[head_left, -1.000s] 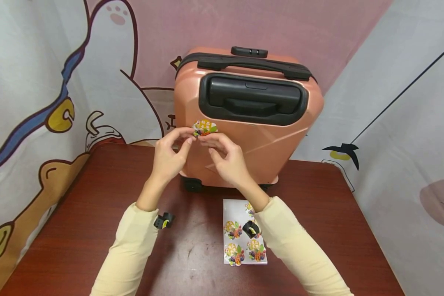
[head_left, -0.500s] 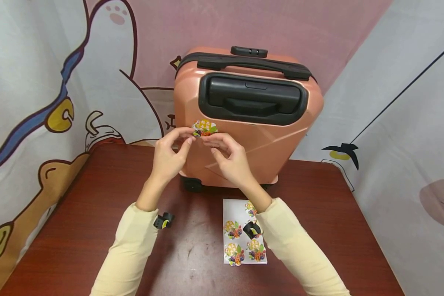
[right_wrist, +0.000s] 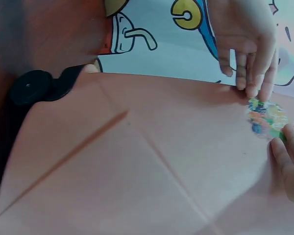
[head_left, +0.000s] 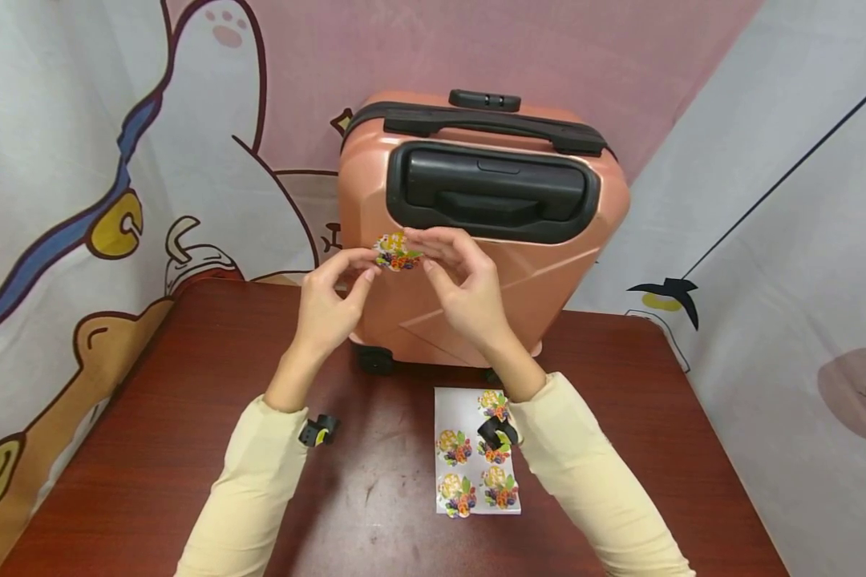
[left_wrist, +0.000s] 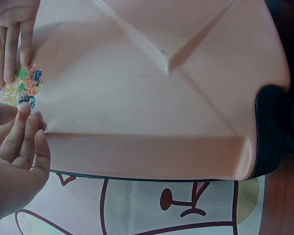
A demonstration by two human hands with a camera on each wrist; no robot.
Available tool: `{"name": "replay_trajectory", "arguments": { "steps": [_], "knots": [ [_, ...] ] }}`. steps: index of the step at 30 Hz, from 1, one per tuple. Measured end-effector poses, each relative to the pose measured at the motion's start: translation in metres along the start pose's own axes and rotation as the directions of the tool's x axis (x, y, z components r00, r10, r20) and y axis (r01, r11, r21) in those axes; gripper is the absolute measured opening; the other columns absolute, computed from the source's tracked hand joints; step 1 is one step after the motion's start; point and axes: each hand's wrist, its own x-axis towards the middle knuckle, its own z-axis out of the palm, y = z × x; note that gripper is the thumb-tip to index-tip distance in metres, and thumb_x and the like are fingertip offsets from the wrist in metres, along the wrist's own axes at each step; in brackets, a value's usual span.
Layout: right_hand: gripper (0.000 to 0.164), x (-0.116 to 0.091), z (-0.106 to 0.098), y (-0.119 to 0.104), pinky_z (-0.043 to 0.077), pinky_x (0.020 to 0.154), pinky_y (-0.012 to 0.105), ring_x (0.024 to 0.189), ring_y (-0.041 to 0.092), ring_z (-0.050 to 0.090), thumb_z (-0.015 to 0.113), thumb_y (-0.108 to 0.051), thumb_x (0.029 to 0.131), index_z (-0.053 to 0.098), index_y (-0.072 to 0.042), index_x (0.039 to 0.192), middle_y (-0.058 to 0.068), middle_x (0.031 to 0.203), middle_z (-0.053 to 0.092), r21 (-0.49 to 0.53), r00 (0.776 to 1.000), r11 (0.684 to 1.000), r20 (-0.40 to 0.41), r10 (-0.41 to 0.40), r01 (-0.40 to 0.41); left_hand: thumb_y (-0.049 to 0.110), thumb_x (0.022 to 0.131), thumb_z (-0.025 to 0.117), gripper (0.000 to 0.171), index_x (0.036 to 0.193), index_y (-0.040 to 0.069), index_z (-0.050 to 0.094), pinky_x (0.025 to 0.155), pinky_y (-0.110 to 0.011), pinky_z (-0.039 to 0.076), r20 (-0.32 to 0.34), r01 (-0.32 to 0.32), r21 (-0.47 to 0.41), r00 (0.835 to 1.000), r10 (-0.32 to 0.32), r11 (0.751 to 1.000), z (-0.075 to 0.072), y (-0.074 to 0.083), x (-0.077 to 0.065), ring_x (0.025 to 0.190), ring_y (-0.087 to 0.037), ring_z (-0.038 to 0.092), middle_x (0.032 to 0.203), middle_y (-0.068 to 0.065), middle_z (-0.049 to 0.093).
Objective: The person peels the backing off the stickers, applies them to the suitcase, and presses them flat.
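A fruit-patterned sticker (head_left: 395,253) lies against the left part of the upright pink suitcase's (head_left: 498,272) front, below its black handle recess. My left hand (head_left: 332,303) pinches the sticker's left edge with thumb and forefinger, seen close up in the left wrist view. From the other side, my right hand (head_left: 469,288) touches the upper right of the sticker with nearly straight fingers, its thumb held apart. Both hands' fingertips show around the sticker (right_wrist: 266,119) in the right wrist view. Part of its right side is hidden by the right fingers in the head view.
A white sheet (head_left: 456,409) with several matching stickers lies on the brown table (head_left: 209,385) in front of the suitcase. A cartoon-printed cloth (head_left: 216,120) hangs behind and at both sides. Small black bands (head_left: 320,431) sit by the cuffs.
My right hand has moved up and to the right, from the sticker's lower right edge to its upper right. The left hand and the suitcase have stayed almost still.
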Motion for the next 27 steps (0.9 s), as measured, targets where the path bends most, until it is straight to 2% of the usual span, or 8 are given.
{"name": "replay_trajectory", "arguments": {
  "steps": [9,12,19,27],
  "knots": [
    [0.026,-0.021,-0.001,0.018,0.046,0.087,0.035,0.099,0.028,0.06,0.049,0.019,0.082,0.056,0.009,0.104,0.021,0.106,0.062,-0.05,0.993,0.993,0.048,0.105,-0.103,-0.013,0.082,0.056,0.015,0.096,-0.014,0.06,0.059,-0.028,0.044,0.002,0.005,0.0,1.0,-0.005,1.0,0.0,0.0,0.0,0.074,-0.033,0.061,0.082,-0.024,0.065],
    [0.026,-0.019,-0.002,0.016,0.047,0.086,0.034,0.099,0.025,0.061,0.05,0.018,0.082,0.057,0.008,0.105,0.02,0.106,0.063,-0.064,0.993,0.993,0.048,0.106,-0.103,-0.013,0.082,0.055,0.015,0.096,-0.014,0.061,0.06,-0.027,0.044,0.0,0.004,-0.004,1.0,-0.004,1.0,0.0,0.0,0.0,0.074,-0.032,0.061,0.082,-0.024,0.065],
    [0.024,-0.006,-0.005,0.001,0.047,0.085,0.038,0.097,0.03,0.061,0.05,0.017,0.082,0.056,0.012,0.104,0.023,0.106,0.062,-0.027,0.999,0.999,-0.026,0.027,-0.028,-0.014,0.081,0.055,0.016,0.096,-0.014,0.06,0.059,-0.023,0.042,0.0,0.01,-0.004,1.0,-0.01,1.0,0.001,-0.001,0.0,0.074,-0.031,0.06,0.08,-0.023,0.064],
    [0.022,-0.018,-0.005,0.012,0.048,0.084,0.032,0.095,0.026,0.062,0.05,0.017,0.082,0.057,0.009,0.102,0.02,0.102,0.064,-0.074,0.993,0.991,-0.008,0.114,-0.115,-0.014,0.081,0.055,0.016,0.096,-0.014,0.06,0.059,-0.021,0.041,0.0,0.006,-0.007,1.0,-0.006,1.0,0.001,-0.002,0.0,0.073,-0.032,0.06,0.08,-0.023,0.064]
  ]
}}
